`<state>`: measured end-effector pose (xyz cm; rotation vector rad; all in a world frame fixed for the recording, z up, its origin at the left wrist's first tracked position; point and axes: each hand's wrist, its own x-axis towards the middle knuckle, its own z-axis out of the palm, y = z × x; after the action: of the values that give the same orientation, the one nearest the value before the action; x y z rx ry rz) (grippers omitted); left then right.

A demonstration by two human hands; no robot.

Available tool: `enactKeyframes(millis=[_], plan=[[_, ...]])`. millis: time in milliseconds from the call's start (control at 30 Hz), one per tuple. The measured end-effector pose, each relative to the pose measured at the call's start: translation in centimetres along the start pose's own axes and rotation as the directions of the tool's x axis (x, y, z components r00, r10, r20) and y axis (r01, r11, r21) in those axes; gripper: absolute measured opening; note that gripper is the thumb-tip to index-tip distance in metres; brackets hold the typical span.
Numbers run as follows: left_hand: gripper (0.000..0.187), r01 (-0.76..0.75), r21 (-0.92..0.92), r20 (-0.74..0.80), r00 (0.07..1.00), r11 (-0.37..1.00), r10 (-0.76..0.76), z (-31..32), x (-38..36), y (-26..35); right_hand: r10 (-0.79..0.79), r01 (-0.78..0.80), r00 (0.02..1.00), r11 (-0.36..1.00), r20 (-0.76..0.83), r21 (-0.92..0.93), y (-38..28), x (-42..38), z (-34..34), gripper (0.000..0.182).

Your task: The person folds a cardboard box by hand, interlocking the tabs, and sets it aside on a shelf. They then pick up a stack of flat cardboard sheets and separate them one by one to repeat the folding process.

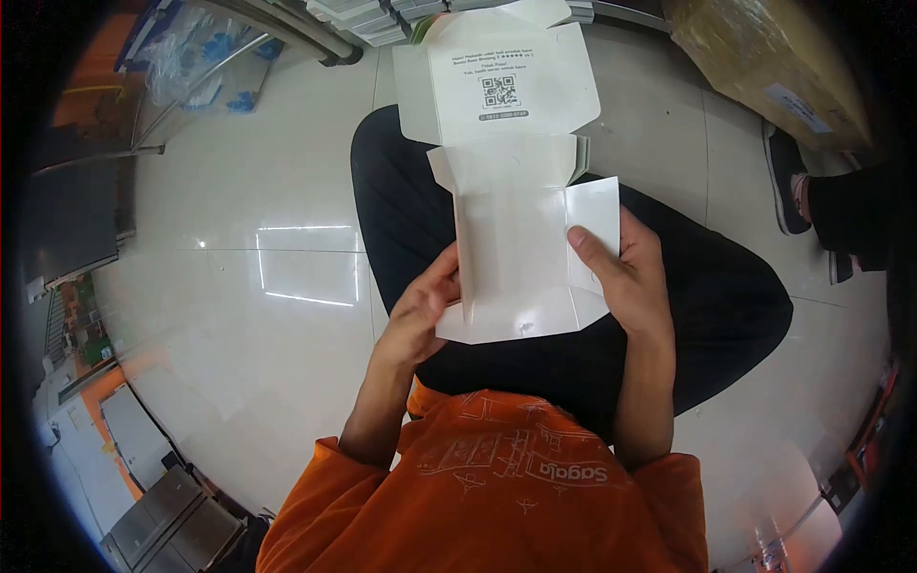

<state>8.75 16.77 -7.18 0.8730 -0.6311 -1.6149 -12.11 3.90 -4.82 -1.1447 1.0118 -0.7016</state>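
A white cardboard box [514, 239], partly folded, rests above my lap with its inside facing me. Its lid panel [554, 81] stretches away from me and carries printed text and a QR code [500, 93]. The left side wall stands up, while the right side flap [594, 215] leans outward. My right hand [630, 272] grips that right flap, thumb on the inner face and fingers behind it. At the lower left corner, my left hand [428, 301] is against the outside of the left wall, its fingers curled and partly hidden behind the cardboard.
I sit cross-legged on a glossy tiled floor [287, 325]. A large brown carton [774, 67] is at the upper right, beside another person's shoe [786, 177]. Plastic wrapping [205, 72] lies at the upper left. Stacked white sheets or boxes [363, 19] stand beyond the lid.
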Motion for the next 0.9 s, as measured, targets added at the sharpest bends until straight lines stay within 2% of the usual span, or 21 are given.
enactKeyframes(millis=[67,100,133,200,233,300,333,400,433,500,633,700,900], plan=[[0.077,0.097,-0.337,0.038,0.995,0.936,-0.090,-0.5,0.2,0.4,0.004,-0.004,1.000,1.000,0.007,-0.015,-0.2,-0.1,0.0,0.022],[0.065,0.070,-0.282,-0.088,0.991,0.957,-0.099,0.4,0.1,0.9,0.008,-0.007,1.000,1.000,0.015,-0.030,-0.2,-0.2,0.0,0.023],[0.065,0.072,-0.281,-0.088,0.991,0.957,-0.101,0.2,0.2,0.8,0.009,-0.008,1.000,1.000,0.014,-0.029,-0.2,-0.2,0.0,0.023],[0.055,0.128,-0.312,0.031,0.992,0.941,-0.125,-0.3,0.3,0.4,0.002,-0.002,1.000,0.999,0.008,-0.047,-0.1,-0.3,0.0,0.023],[0.055,0.130,-0.312,0.031,0.991,0.941,-0.127,-0.3,0.4,0.3,0.004,-0.004,1.000,0.999,0.007,-0.046,-0.1,-0.3,-0.1,0.023],[0.046,0.242,-0.385,0.010,0.966,0.891,-0.258,-0.3,0.5,0.2,0.005,-0.005,1.000,0.999,-0.002,-0.049,0.1,-0.2,0.0,0.022],[0.046,0.241,-0.384,0.007,0.966,0.891,-0.259,-0.5,0.5,0.4,0.006,-0.006,1.000,0.999,0.000,-0.047,0.3,-0.2,0.0,0.022],[0.036,0.336,-0.212,-0.144,0.918,0.918,-0.369,-0.6,0.4,0.9,-0.013,0.014,1.000,0.998,0.020,-0.065,0.7,-0.1,-0.1,0.022],[0.036,0.334,-0.212,-0.147,0.918,0.918,-0.368,-0.2,0.6,1.2,-0.012,0.013,1.000,0.998,0.024,-0.063,0.7,-0.1,-0.2,0.022],[0.031,0.416,-0.053,-0.250,0.875,0.908,-0.415,0.7,1.2,2.1,-0.028,0.031,0.999,0.993,0.032,-0.112,0.7,-0.1,-0.1,0.022],[0.029,0.439,-0.033,-0.261,0.863,0.898,-0.432,1.2,1.5,2.2,-0.021,0.024,0.999,0.995,0.037,-0.092,0.9,-0.1,-0.5,0.022],[0.026,0.458,0.063,-0.298,0.857,0.887,-0.421,1.3,1.5,2.0,-0.012,0.014,1.000,0.996,0.025,-0.089,0.7,-0.1,-0.6,0.022],[0.025,0.440,0.030,-0.357,0.844,0.897,-0.402,2.5,1.8,1.6,-0.019,0.023,0.999,0.995,0.046,-0.096,0.4,-0.3,-0.9,0.022]])
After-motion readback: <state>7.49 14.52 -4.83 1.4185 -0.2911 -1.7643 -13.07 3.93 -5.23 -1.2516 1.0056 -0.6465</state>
